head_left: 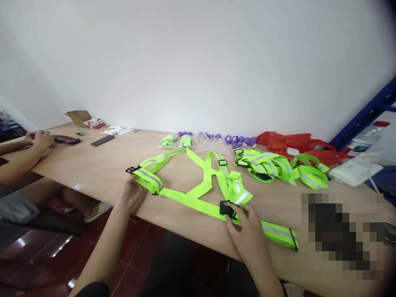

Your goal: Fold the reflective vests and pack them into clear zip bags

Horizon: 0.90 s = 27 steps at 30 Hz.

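Observation:
A neon-green reflective strap harness (198, 187) with grey stripes lies spread on the wooden table (102, 165). My left hand (131, 194) pinches its left end, next to a black buckle piece (132, 169). My right hand (246, 231) is closed on the strap at the near edge, with fingertips at the black buckle (227, 209). The strap's right end (278, 233) runs flat past my right hand.
A pile of more green straps (278, 167) lies to the right, with red plastic bags (297, 144) and purple parts (238, 141) behind. Bagged straps (177, 141) sit at the back. Another person's hand (41, 138) rests at the far left near a phone (102, 140).

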Motion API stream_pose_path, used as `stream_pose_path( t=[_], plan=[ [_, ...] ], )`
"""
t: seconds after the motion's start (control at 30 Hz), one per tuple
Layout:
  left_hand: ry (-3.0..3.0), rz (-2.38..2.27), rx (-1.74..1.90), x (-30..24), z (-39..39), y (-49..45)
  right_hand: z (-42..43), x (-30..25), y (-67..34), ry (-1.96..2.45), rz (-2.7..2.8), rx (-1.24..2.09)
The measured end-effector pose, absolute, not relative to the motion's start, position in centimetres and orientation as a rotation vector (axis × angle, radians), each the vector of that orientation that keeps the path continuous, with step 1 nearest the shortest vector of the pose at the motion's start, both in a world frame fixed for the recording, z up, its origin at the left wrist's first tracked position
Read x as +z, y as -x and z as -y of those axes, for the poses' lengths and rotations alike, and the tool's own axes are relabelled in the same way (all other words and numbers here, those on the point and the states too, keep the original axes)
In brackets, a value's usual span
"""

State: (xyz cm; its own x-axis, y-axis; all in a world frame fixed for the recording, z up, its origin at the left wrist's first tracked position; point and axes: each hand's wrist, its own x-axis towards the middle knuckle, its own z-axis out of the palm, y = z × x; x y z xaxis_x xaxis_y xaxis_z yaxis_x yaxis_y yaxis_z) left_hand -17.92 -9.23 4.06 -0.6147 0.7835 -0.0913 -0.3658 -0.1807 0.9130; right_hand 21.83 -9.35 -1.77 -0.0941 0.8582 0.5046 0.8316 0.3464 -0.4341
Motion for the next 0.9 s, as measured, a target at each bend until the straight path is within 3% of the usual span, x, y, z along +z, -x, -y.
stream_pose_path(
  t=[0.33,0.9],
  plan=[
    [-0.159,-0.825,2.091,3.6,10.5,16.4,9.2,-2.0,-22.2,1.541,1.932,0.092],
    [-0.224,-1.039,1.977,3.2,11.3,18.6,8.9,0.1,-24.2,1.585,1.924,0.449]
  ],
)
